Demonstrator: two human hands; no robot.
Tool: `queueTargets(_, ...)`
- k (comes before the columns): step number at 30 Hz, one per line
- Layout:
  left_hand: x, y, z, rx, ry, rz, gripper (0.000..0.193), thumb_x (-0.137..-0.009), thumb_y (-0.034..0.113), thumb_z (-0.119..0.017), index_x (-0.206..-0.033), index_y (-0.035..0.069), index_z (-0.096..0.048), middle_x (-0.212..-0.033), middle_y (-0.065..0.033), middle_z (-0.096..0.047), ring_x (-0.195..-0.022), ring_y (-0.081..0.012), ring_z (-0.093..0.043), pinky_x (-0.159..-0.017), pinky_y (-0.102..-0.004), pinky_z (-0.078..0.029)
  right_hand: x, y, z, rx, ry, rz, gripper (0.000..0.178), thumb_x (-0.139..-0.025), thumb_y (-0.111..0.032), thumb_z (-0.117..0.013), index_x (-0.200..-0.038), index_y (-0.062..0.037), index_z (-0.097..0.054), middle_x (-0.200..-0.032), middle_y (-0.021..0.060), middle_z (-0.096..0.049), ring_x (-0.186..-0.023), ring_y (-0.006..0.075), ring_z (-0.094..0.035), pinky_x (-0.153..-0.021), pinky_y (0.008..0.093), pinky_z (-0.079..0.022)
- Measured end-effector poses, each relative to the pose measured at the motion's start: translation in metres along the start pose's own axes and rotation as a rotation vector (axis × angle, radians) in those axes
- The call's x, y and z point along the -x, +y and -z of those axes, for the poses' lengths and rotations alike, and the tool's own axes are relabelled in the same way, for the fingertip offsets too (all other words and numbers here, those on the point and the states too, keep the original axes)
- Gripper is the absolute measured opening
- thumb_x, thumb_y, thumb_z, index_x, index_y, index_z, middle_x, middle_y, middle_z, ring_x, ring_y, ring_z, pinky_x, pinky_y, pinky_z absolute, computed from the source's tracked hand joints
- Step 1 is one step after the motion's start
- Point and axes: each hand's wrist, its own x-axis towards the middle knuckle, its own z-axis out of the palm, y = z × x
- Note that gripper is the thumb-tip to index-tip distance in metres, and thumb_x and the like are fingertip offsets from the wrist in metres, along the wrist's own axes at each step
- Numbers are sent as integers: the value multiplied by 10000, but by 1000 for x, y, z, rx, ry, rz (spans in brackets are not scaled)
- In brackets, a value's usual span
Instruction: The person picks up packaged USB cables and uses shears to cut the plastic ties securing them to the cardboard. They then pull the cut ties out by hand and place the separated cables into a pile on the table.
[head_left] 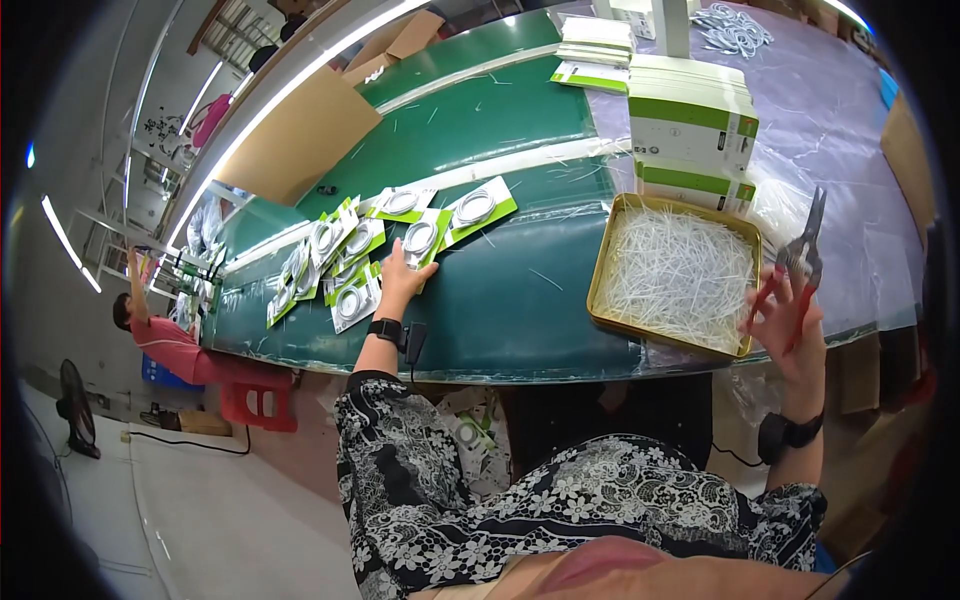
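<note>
My left hand (402, 278) is on a white-and-green card holding a coiled white cable (421, 236). Its thumb lies at the card's lower right and its fingers at the left edge. More carded cables, such as one with a white coil (350, 303), lie overlapping to its left, and another carded cable (475, 208) is just beyond it. Wrapped in my right hand (790, 325) are red-handled cutters (803, 258), their blades pointing up and away. That hand is beside a gold-rimmed tin (597, 300) heaped with short clear plastic ties (680, 270).
Stacked white-and-green cards (692, 120) stand behind the tin. A bundle of grey cables (735, 30) lies at the far right. A large cardboard sheet (300, 135) rises at the back left. Farther left, a person in a red top (170, 345) sits at the green bench (500, 340).
</note>
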Motion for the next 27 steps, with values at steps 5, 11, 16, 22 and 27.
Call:
queueTargets(5,60,15,19,894,85,241,831,-812,415,-719,-1422,13,-322,-1156,-196,-576,-1053,-335,-560,-799,-484,-492,-1,17,-25,-271,-25,-121,732,-912,-571,-508,-1437,-99,-316,-1219,129,-525,-1066,240,-539,-816,380,-484)
queueTargets(11,112,131,9,2141,-358,259,850,-855,476,-660,-1478,95,-226,-1359,-182,-438,-1214,-366,-460,-935,-623,-414,6,49,-32,157,-50,-456,667,-923,-522,-530,-1402,-85,-373,-1210,116,-544,-1072,233,-536,-862,365,-456)
queueTargets(16,147,232,21,2146,-754,-282,985,-772,567,-696,-1480,80,-215,-1451,-209,-333,-1347,-412,-323,-1022,-664,-348,-12,49,-65,1389,-65,241,622,-794,-274,-718,-1334,-66,-490,-1083,111,-546,-1017,280,-524,-912,366,-396)
queueTargets(22,174,275,16,2148,-958,-270,1093,-704,609,-731,-1480,50,-199,-1431,-249,-341,-1337,-419,-339,-1000,-641,-391,-4,50,-50,1592,107,315,686,-726,-226,-758,-1342,-88,-489,-1108,114,-533,-1015,301,-509,-904,386,-389)
queueTargets(27,183,287,9,2190,-1032,-252,1087,-709,606,-730,-1469,29,-209,-1417,-258,-358,-1314,-419,-379,-999,-616,-410,-6,47,-47,1669,140,355,663,-740,-247,-752,-1335,-97,-500,-1093,105,-533,-999,291,-507,-888,393,-388)
